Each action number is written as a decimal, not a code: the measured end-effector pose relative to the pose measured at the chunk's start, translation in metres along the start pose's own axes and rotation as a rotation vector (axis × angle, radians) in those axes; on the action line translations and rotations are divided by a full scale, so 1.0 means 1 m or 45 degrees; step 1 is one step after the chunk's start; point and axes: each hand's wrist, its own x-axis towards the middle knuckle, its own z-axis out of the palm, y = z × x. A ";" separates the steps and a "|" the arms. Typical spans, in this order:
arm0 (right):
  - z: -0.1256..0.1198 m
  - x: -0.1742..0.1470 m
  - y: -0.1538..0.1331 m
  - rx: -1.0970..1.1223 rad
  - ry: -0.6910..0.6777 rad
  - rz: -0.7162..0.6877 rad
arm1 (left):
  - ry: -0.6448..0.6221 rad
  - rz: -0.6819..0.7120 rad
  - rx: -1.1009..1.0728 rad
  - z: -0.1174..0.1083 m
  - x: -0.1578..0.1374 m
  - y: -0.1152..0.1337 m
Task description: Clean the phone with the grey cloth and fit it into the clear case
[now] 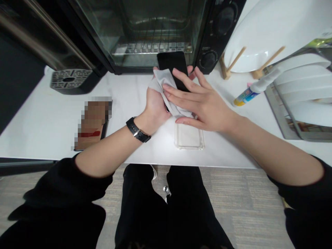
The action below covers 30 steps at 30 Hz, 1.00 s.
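Head view: the phone [171, 62] points lengthwise at the oven [160, 20], gripped in the left hand [157, 105]; outspread right hand [204, 103] presses the cloth [165, 76].

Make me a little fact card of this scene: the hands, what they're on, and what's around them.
Left hand: holding a black phone
Right hand: fingers spread on a grey cloth over the phone
Left wrist: black strap
Below right hand: clear phone case, on the counter
Further right: bottle, white dishes
Behind: oven, wire rack inside
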 end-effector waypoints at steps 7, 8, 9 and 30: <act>-0.010 -0.006 -0.002 -0.201 0.103 -0.048 | -0.158 0.083 -0.094 -0.005 0.001 0.012; -0.012 -0.007 -0.001 -0.252 0.149 -0.025 | -0.166 0.079 -0.073 -0.005 0.002 0.012; -0.013 -0.009 0.001 -0.299 0.189 0.014 | -0.159 0.065 -0.036 -0.005 0.002 0.011; -0.005 -0.005 0.001 -0.185 0.076 0.212 | 0.017 -0.080 -0.074 0.009 0.001 -0.013</act>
